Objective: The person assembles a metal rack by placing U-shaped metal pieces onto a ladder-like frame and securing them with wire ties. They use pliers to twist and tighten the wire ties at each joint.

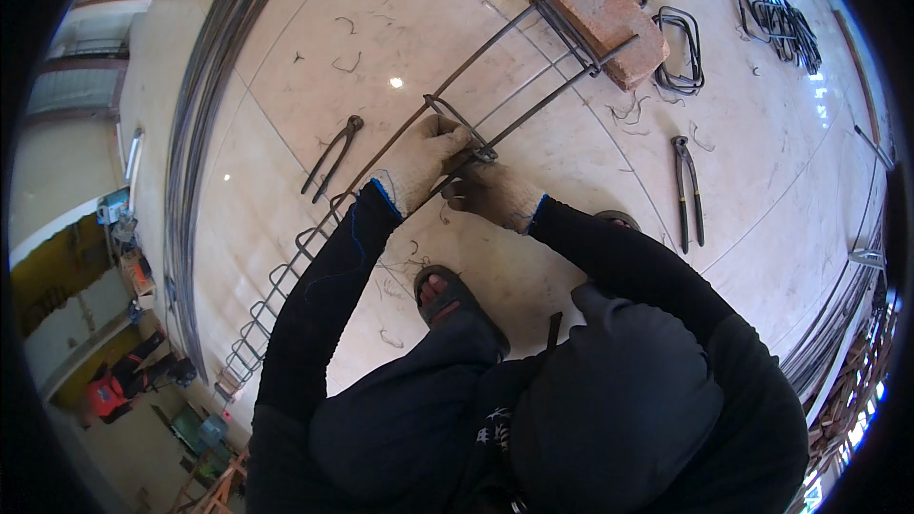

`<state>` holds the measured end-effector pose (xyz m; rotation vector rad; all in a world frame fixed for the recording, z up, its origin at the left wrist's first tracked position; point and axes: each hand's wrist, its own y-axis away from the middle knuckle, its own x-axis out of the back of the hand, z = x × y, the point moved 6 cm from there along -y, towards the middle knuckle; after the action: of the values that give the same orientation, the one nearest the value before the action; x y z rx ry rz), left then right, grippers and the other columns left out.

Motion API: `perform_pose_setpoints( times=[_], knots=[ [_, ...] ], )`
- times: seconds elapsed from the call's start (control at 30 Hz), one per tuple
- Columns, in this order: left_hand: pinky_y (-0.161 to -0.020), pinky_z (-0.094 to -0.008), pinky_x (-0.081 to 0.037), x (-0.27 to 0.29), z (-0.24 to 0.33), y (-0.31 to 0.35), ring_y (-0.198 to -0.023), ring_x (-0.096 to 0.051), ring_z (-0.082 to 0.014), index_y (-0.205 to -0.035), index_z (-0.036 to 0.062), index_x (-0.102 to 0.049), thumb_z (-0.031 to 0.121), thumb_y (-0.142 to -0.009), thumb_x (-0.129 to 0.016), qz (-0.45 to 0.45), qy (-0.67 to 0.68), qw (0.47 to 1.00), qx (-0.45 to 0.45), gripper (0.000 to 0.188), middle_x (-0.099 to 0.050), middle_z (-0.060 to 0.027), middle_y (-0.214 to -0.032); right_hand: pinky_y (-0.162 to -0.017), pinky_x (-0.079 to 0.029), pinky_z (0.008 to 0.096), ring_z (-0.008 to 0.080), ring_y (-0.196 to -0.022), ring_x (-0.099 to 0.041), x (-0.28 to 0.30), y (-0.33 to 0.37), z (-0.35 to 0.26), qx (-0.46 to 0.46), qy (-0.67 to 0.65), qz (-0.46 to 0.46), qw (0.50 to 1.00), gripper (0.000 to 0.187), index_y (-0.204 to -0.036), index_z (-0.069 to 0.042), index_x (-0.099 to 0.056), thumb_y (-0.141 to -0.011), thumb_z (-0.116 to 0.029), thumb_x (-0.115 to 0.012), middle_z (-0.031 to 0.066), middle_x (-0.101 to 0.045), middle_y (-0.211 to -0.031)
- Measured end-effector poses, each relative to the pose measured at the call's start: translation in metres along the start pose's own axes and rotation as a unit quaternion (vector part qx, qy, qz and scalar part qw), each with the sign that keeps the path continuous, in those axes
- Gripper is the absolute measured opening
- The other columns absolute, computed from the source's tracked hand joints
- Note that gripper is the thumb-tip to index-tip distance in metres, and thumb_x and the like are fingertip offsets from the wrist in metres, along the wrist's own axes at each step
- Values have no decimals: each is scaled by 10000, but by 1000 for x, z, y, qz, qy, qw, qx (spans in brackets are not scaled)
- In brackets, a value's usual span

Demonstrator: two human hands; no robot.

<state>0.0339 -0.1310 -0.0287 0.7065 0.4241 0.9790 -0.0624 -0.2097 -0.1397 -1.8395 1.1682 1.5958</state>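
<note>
A long steel rebar cage (519, 121) slants across the floor, with square wire stirrups around its bars. My left hand (417, 160), in a pale knit glove with a blue cuff edge, closes on a stirrup (459, 118) partway along the cage. Close by, just under the lower bar, my right hand (503, 196) wears the same kind of glove. Its fingers curl in at the corner where stirrup and bar meet; whatever they pinch is hidden in shadow. The cage's far end lies on a reddish brick (602, 17).
Pincers lie on both sides: one pair (333, 158) left of the cage, another (686, 193) at right. Loose stirrups (679, 50) sit beside the brick, with a larger pile (779, 21) farther right. Long bars (202, 105) run along the left. Wire scraps dot the tiles.
</note>
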Motion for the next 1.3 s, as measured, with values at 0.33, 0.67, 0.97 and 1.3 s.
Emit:
perform_pose_setpoints(
  times=[0.33,0.67,0.97,1.3],
  knots=[
    [-893,-318,-574,2,-24,-6,-993,-710,-168,-1144,-10,-660,212,-1083,-681,110,-47,988,-93,231,-741,-118,-1092,-807,-599,406,259,-917,-743,16,10,9,47,202,347,914,361,-1255,-34,-683,-1144,-334,-515,113,-760,-1017],
    [-837,-377,-596,-10,-41,32,-977,-762,-269,-1052,48,-691,73,-962,-750,225,-184,871,-395,111,-787,-132,-1113,-874,-538,562,499,-1014,-714,-4,15,-13,108,540,439,710,404,-1140,72,-698,-1112,-262,-473,330,-740,-1047],
    [-862,-408,-588,-12,1,23,-1012,-749,-301,-1037,95,-756,26,-854,-837,42,-411,771,-485,212,-806,-89,-1115,-976,-533,415,337,-1144,-671,52,0,24,38,555,382,738,261,-1211,-12,-721,-1069,-127,-534,212,-722,-1191],
    [-808,-436,-558,-29,36,16,-928,-722,-292,-1028,171,-786,171,-815,-844,51,-509,730,-452,220,-797,-28,-1020,-523,-553,382,253,-618,-674,60,10,26,223,628,325,671,230,-1169,2,-612,-1136,-189,-489,111,-664,-837]
  ],
)
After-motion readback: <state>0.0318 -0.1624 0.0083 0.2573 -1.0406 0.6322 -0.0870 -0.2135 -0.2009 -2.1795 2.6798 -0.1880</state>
